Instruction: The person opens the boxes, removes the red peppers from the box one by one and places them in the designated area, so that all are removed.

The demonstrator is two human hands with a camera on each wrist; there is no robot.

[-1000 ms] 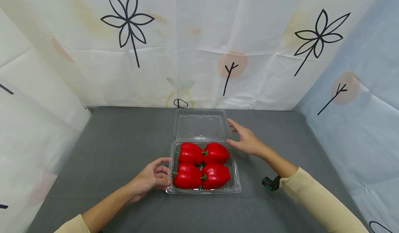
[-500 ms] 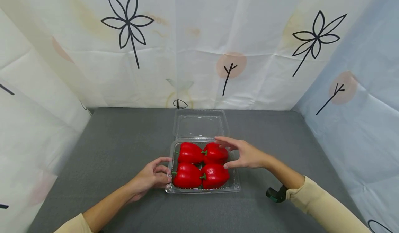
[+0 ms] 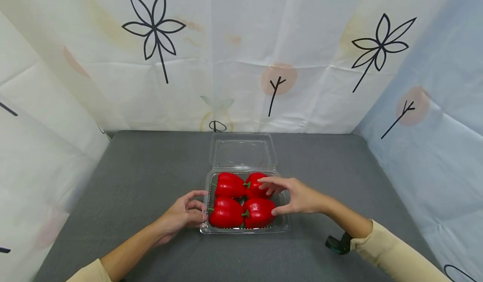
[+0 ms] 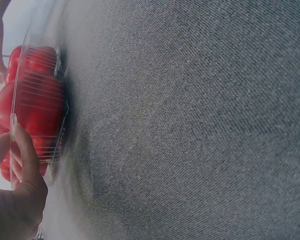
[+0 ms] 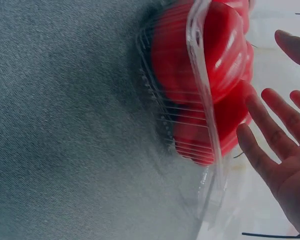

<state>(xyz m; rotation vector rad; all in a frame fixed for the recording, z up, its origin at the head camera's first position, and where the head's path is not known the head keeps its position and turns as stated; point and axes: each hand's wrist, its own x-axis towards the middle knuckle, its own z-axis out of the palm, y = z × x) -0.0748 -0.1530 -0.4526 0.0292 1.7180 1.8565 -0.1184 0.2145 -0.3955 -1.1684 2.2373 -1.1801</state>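
Several red bell peppers, among them a front-left one (image 3: 226, 213) and a front-right one (image 3: 260, 213), lie in two rows inside a clear plastic clamshell box (image 3: 245, 231). Its hinged lid (image 3: 243, 152) is folded back flat behind it. My left hand (image 3: 185, 216) pinches the box's left rim between thumb and fingers, as the left wrist view shows too. Over the box's right side hovers my right hand (image 3: 299, 197), its fingers spread and holding nothing. It partly covers the back-right pepper (image 3: 253, 184). In the right wrist view the fingers (image 5: 270, 127) are extended beside the peppers.
A grey cloth-covered table (image 3: 158, 160) spreads around the box. White fabric walls (image 3: 241, 64) with printed flowers and trees stand at the back and both sides. A dark strap-on device (image 3: 338, 244) sits at the right forearm.
My right hand has come from beside the opened lid forward and left, over the right-hand peppers. The left hand keeps its place on the rim. The box and peppers look unmoved.
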